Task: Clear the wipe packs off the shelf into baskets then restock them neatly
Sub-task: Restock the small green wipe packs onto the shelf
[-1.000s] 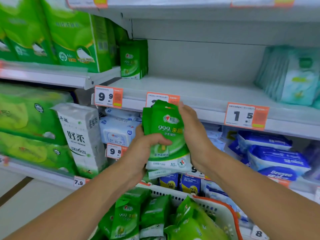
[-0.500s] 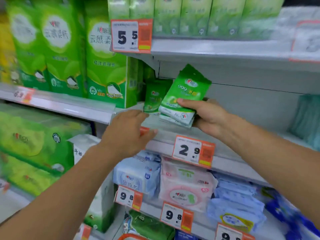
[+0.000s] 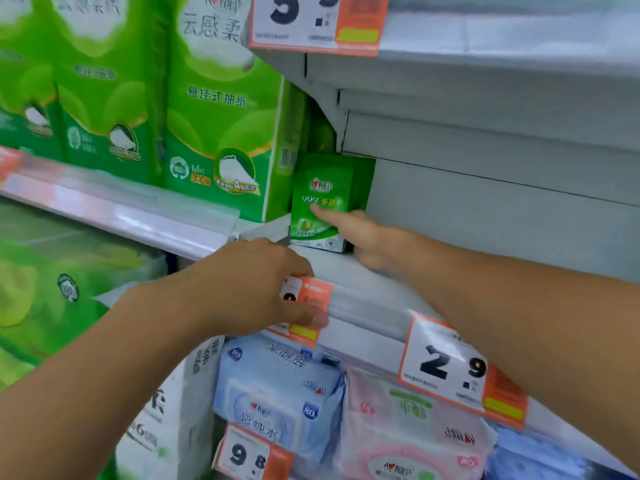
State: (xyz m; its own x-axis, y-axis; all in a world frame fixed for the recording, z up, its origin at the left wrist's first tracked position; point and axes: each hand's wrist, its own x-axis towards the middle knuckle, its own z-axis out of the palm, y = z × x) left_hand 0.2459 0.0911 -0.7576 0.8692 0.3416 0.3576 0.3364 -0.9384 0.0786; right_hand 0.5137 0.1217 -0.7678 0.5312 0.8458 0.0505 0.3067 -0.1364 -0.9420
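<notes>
Right hand point(image 3: 367, 237) grips the green wipe packs point(image 3: 320, 202), thumb across the front, holding them upright at the left end of the white shelf point(image 3: 381, 282), just beside the big green tissue pack point(image 3: 225, 133). Left hand point(image 3: 256, 289) rests with curled fingers on the shelf's front rail, covering an orange price tag point(image 3: 308, 299).

1. Tall green tissue packs point(image 3: 221, 126) are standing on the upper left shelf.
2. A price tag reading 2.9 point(image 3: 450, 372) is hanging on the shelf rail.
3. A blue wipes pack point(image 3: 280, 393) is lying beside a pink wipes pack point(image 3: 412, 431) below.
4. A white paper roll pack point(image 3: 173, 420) is standing lower left.
</notes>
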